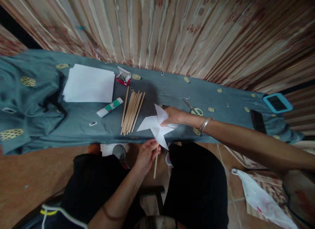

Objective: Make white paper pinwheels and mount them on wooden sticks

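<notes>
A white paper pinwheel (150, 123) with pointed blades is held over the front edge of the cloth-covered table. Below it, my left hand (147, 154) is closed round a thin wooden stick (155, 166), whose lower end points down toward the floor. My right hand (171, 116) comes in from the right and grips the pinwheel near its centre, the thumb by the middle and the other fingers partly hidden behind the blades. The stick's upper end is hidden by the paper.
Left of the pinwheel lie several wooden sticks (133, 110), a glue stick (110, 107), a stack of white paper (90, 84) and an open red box of small metal pieces (123, 77). Scissors (195, 110) lie under my right forearm. A black phone (258, 121) and a blue-framed tablet (277, 103) are far right.
</notes>
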Demonstrator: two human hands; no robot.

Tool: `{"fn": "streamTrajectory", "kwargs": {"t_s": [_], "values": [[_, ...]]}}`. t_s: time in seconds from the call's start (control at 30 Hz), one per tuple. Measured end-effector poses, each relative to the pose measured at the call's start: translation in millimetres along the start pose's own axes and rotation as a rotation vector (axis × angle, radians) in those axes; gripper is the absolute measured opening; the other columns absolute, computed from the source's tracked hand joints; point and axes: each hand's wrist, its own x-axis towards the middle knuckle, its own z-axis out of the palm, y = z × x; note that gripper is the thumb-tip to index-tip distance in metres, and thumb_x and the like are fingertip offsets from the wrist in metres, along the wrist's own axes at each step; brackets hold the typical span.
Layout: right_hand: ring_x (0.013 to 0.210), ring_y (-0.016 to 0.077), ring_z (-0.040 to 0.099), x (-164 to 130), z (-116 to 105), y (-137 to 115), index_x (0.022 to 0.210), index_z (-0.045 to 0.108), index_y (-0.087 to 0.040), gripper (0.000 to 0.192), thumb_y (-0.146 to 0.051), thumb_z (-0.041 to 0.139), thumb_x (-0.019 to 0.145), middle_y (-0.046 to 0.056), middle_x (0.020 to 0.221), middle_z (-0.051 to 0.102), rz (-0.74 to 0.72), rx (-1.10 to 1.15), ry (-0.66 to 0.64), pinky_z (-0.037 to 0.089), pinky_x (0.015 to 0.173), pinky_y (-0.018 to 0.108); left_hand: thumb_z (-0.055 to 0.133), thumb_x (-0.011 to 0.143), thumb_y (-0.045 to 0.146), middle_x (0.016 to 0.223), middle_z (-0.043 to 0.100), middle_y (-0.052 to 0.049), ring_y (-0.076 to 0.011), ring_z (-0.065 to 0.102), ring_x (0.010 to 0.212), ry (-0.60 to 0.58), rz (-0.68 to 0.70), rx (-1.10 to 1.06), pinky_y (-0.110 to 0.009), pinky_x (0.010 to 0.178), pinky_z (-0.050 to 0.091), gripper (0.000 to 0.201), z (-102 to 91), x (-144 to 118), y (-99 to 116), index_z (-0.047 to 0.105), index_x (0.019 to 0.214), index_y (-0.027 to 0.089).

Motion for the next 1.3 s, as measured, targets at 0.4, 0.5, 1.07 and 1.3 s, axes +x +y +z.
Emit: {"fn": "streamTrajectory", "kwargs": {"t_s": [0.4,0.5,1.07,1.3], "values": [[0.072,0.0162,0.064,4,1,9,0.081,0.074,-0.012,0.022,-0.020,0.078,0.060,0.001,0.076,0.073,-0.029,0.149,-0.009,0.048,0.063,0.023,0.086,0.044,0.023,0.052,0.059,0.001,-0.0042,0.047,0.048,0.010,0.007,-0.045,-0.016,0.046,0.035,0.033,1.8,0,1,0.069,0.069,0.009],[0.068,0.0148,0.063,4,2,11,0.079,0.073,-0.011,0.022,-0.020,0.077,0.060,0.001,0.072,0.071,-0.035,0.194,-0.009,0.048,0.062,0.023,0.086,0.045,0.022,0.054,0.059,0.001,-0.0038,0.047,0.048,0.019,0.008,-0.055,-0.015,0.046,0.035,0.034,1.7,-1,2,0.070,0.071,0.008],[0.069,0.0157,0.063,-64,21,-6,0.094,0.067,-0.018,0.016,-0.026,0.067,0.080,0.001,0.080,0.070,-0.210,0.163,0.549,0.048,0.061,0.025,0.080,0.056,0.025,0.053,0.057,0.002,-0.0062,0.047,0.045,0.024,0.245,0.195,-0.018,0.046,0.036,0.017,4.3,-17,21,0.071,0.066,0.014],[0.081,0.0182,0.067,-139,44,-28,0.104,0.062,-0.023,0.014,-0.021,0.056,0.092,0.004,0.086,0.070,-0.461,0.003,0.934,0.056,0.071,0.030,0.076,0.064,0.029,0.066,0.060,-0.004,-0.0119,0.053,0.053,-0.122,0.458,0.593,-0.022,0.048,0.044,0.011,8.0,-46,51,0.076,0.060,0.018]]}}
